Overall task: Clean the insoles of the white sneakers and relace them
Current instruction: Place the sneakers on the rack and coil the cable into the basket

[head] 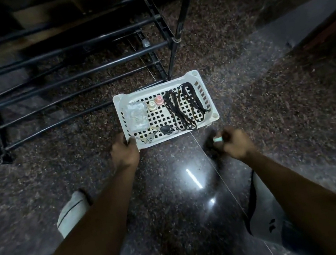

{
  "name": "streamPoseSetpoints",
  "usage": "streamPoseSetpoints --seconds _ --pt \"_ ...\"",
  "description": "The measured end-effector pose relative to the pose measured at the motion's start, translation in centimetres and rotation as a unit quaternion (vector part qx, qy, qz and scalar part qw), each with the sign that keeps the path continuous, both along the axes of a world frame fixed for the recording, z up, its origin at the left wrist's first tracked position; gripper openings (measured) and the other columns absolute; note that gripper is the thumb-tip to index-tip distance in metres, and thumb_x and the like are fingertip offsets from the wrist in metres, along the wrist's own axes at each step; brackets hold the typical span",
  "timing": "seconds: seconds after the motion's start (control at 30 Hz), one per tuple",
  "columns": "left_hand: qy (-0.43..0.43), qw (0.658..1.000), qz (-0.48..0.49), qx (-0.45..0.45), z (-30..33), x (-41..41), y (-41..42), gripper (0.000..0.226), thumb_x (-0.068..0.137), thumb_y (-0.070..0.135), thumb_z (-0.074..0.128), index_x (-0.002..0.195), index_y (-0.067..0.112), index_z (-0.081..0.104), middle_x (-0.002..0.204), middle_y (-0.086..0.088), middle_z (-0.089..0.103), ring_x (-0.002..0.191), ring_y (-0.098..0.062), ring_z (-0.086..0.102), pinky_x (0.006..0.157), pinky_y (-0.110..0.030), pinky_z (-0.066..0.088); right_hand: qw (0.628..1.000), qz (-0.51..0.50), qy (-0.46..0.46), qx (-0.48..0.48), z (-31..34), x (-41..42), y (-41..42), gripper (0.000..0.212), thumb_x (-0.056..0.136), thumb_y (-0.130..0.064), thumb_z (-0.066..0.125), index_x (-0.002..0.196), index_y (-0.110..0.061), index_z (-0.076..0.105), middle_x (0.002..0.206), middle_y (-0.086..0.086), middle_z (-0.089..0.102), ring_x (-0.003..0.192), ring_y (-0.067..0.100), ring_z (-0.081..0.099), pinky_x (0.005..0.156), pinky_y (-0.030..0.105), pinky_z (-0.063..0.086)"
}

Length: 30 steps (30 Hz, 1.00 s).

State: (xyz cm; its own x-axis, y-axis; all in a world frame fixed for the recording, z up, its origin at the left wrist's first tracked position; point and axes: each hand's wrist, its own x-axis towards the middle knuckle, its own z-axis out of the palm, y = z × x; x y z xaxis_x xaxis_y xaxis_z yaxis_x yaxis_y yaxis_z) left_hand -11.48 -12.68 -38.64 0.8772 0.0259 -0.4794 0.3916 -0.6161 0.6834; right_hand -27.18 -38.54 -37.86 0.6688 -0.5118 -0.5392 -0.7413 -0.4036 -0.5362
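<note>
left hand (pixel 124 151) – grips tray (pixel 195 77) corner | right hand (pixel 234 143) – clenched on small pale object (pixel 218 139) | laces (pixel 183 106) beyond | no writing legible

Ahead of us, at frame centre, the white perforated plastic basket (pixel 201 96) sits on the dark speckled granite floor (pixel 260 111). Our left hand (pixel 124 151) grips its near-left corner, so that side is blocked. The black metal tube shoe rack (pixel 75 65) fills the upper left, its leg touching or just behind the basket's far edge, so we cannot tell if a hand fits there. Open floor lies right of the basket and between our forearms in the lower centre. Our right hand (pixel 234 143), curled on a small pale object (pixel 218 139), hovers near the basket's near-right corner. A dark cabinet edge (pixel 311 18) bounds the upper right.
</note>
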Motion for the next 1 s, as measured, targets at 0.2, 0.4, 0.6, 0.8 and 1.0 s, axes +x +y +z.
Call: streamPoseSetpoints --seconds 0.2,0.4,0.6,0.8,1.0 --pt "-0.012 0.999 0.007 -0.045 -0.2 -0.6 0.3 0.035 0.096 0.025 0.058 0.130 0.018 0.060 0.119 -0.012 0.068 0.107 -0.034 0.063 0.088 -0.037 0.049 0.974 -0.003 -0.225 -0.002 3.2 7.1 2.7 0.037 0.084 -0.017 0.072 0.116 -0.023 0.055 0.086 -0.011 0.058 0.079 0.008 0.058 0.066 0.018 0.047" --pt "-0.045 0.997 -0.044 -0.040 -0.7 -0.8 1.0 0.053 0.090 0.048 0.050 0.137 0.022 0.055 0.121 -0.012 0.067 0.110 -0.036 0.062 0.091 -0.043 0.050 0.976 0.174 -0.091 -0.093 2.8 13.8 5.1 0.028 0.079 -0.004 0.067 0.102 -0.018 0.057 0.091 0.001 0.065 0.085 0.023 0.062 0.073 0.034 0.052" --pt "-0.060 0.997 -0.035 -0.035 -1.1 -1.1 0.8 0.043 0.099 0.034 0.052 0.140 0.021 0.052 0.122 -0.012 0.067 0.111 -0.034 0.061 0.086 -0.033 0.045 0.969 0.201 -0.031 -0.142 1.3 16.2 6.6 0.030 0.085 -0.010 0.067 0.114 -0.016 0.067 0.112 0.011 0.069 0.096 0.025 0.066 0.089 0.033 0.054" --pt "-0.084 0.994 -0.020 -0.060 -1.2 -1.4 0.8 0.042 0.099 0.032 0.052 0.139 0.021 0.053 0.117 -0.010 0.069 0.106 -0.029 0.064 0.080 -0.021 0.038 0.967 0.200 -0.055 -0.151 0.5 16.5 7.5 0.037 0.085 -0.014 0.066 0.122 -0.017 0.062 0.114 0.011 0.067 0.089 0.023 0.062 0.076 0.021 0.046" --pt "-0.063 0.994 -0.005 -0.094 -1.1 -1.3 0.8 0.040 0.099 0.029 0.054 0.138 0.019 0.054 0.118 -0.006 0.068 0.101 -0.015 0.058 0.084 -0.020 0.039 0.968 0.130 -0.123 -0.178 1.1 13.8 6.3 0.033 0.089 -0.038 0.061 0.118 -0.022 0.062 0.118 0.004 0.062 0.096 0.025 0.063 0.082 0.034 0.052"
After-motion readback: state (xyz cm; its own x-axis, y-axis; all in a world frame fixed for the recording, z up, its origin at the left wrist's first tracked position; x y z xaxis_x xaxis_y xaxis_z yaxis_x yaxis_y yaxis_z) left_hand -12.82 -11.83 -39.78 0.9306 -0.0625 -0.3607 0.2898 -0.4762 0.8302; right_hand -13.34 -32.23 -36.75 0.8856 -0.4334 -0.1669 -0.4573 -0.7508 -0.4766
